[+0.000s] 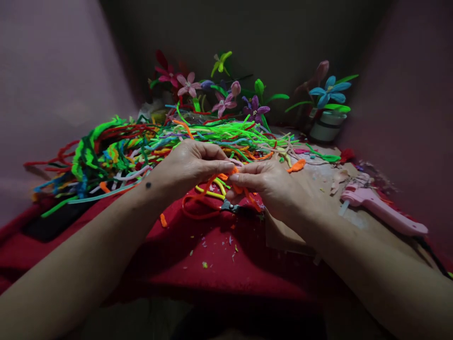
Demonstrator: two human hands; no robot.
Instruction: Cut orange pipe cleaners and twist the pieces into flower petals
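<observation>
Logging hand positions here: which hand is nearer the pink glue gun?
Right. The right hand is to the left of the pink glue gun; the left hand is farther left, across the orange piece from the right hand.

The left arm (pixel 95 245) is slanting in from the near left, bare along the forearm, its wrist (pixel 154 182) bearing a small dark spot. The right arm (pixel 364 257) is slanting in from the near right, also bare. The left hand (pixel 194 163) is pointing rightward, thumb and index finger closing in a pinch. The right hand (pixel 272 184) is pointing leftward, its digits also pinching. At the middle, the fingertips (pixel 229 166) of both hands are almost meeting, while the forearms are spreading well apart on the near side.
</observation>
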